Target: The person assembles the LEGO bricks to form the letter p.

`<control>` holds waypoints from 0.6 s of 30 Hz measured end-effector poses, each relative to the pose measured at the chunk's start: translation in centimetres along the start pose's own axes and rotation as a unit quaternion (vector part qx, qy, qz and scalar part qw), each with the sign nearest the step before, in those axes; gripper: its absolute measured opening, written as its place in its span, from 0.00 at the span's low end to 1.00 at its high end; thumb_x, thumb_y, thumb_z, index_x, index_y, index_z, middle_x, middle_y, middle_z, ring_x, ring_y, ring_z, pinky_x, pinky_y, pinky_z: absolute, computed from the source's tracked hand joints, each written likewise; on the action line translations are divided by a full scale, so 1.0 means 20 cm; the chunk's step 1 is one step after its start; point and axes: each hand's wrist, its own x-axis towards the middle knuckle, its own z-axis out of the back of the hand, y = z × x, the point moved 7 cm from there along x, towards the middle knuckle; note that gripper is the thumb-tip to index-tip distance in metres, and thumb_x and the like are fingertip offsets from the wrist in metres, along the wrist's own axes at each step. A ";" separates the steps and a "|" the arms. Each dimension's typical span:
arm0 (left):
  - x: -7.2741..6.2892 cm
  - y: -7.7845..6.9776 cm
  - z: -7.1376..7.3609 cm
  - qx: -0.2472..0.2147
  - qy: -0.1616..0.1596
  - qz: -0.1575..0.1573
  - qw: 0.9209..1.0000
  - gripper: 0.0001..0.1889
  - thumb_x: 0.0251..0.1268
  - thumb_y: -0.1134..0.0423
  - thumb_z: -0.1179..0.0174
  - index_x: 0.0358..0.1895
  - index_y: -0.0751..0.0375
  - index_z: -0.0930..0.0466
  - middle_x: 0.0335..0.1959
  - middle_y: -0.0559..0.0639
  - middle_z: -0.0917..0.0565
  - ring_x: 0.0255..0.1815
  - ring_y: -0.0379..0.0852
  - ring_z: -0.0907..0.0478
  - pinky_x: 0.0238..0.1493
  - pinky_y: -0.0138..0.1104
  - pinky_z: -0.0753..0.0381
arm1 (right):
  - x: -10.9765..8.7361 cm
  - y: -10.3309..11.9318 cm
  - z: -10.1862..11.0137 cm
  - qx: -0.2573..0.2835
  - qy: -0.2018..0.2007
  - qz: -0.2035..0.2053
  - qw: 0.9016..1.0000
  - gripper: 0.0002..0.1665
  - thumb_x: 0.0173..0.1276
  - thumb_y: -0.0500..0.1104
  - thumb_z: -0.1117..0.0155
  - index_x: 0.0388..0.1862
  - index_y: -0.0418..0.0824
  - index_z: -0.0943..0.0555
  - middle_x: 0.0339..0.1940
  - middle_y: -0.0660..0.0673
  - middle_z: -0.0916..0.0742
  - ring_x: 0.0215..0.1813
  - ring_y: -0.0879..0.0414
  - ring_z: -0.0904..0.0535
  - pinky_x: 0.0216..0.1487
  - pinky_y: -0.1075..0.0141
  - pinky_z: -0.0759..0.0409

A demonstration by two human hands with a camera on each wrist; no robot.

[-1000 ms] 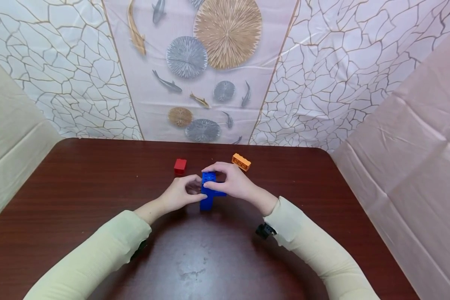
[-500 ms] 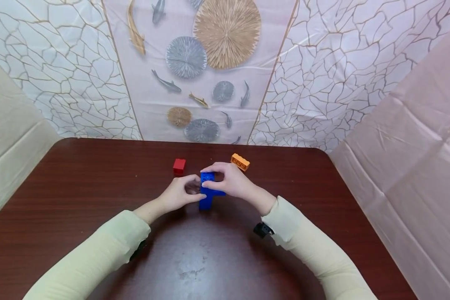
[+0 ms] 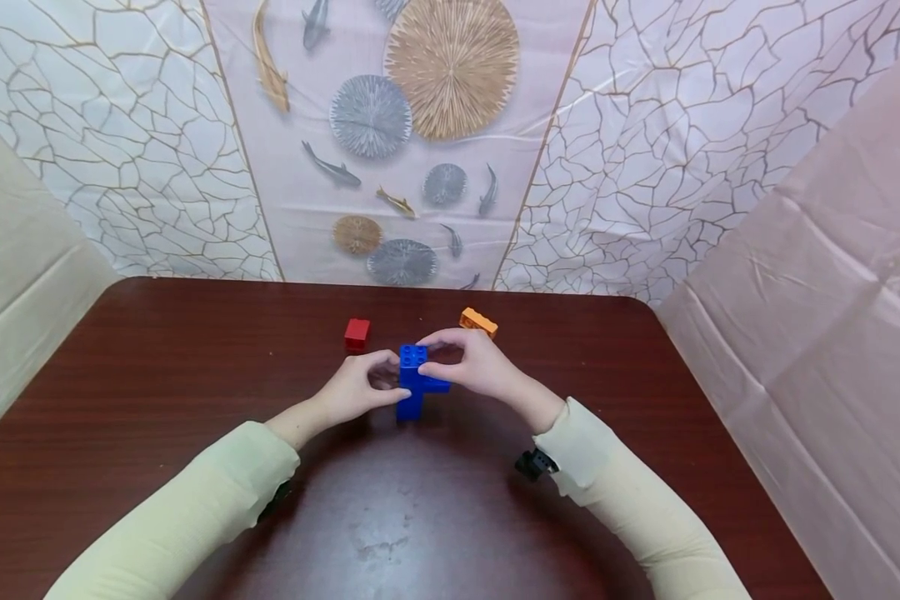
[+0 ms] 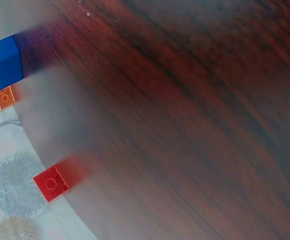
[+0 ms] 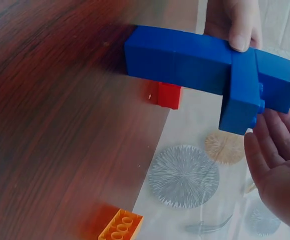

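A tower of blue toy building bricks (image 3: pixel 409 407) stands upright on the table, with one brick jutting out to the right just below the top one. My left hand (image 3: pixel 351 390) grips the tower from the left, its thumb across the front at the jutting brick's level. My right hand (image 3: pixel 474 363) is at the top brick (image 3: pixel 412 358), thumb and index fingertips at its right edge, and the studs on top show. In the right wrist view, the fingers of the right hand (image 5: pixel 282 187) lie loosely beside the top brick. In the left wrist view, only the tower's lower part shows.
A red brick (image 3: pixel 357 333) lies on the dark wooden table (image 3: pixel 157 392) behind the left hand. An orange brick (image 3: pixel 478 322) lies on its side behind the right hand, partly covered by it. A patterned cloth wall (image 3: pixel 397 200) stands at the table's far edge.
My right hand has slid a little to the right from over the top brick, its fingertips drawing back and uncovering the studs. The left hand keeps its grip; the tower stays in place.
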 end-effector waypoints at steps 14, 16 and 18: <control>-0.01 -0.01 -0.01 0.020 0.008 -0.011 1.000 0.19 0.54 0.62 0.32 0.48 0.59 0.26 0.45 0.56 0.16 0.44 0.48 0.17 0.48 0.39 0.18 | -0.01 -0.01 0.00 0.008 0.000 -0.010 1.000 0.19 0.60 0.45 0.32 0.49 0.41 0.19 0.42 0.46 0.13 0.46 0.56 0.20 0.53 0.62 0.21; -0.01 -0.01 -0.02 0.022 0.010 -0.012 1.000 0.19 0.54 0.63 0.32 0.48 0.59 0.27 0.46 0.56 0.16 0.44 0.48 0.17 0.48 0.40 0.18 | -0.01 -0.01 -0.01 0.012 0.012 -0.009 1.000 0.19 0.60 0.45 0.32 0.50 0.41 0.19 0.42 0.46 0.13 0.46 0.55 0.20 0.53 0.62 0.22; -0.01 -0.02 -0.02 0.018 0.010 -0.015 1.000 0.19 0.53 0.63 0.32 0.47 0.59 0.27 0.45 0.56 0.16 0.44 0.48 0.17 0.49 0.40 0.18 | -0.01 -0.01 0.00 0.023 0.024 -0.008 0.999 0.19 0.61 0.45 0.33 0.51 0.41 0.20 0.44 0.46 0.14 0.47 0.55 0.20 0.53 0.62 0.22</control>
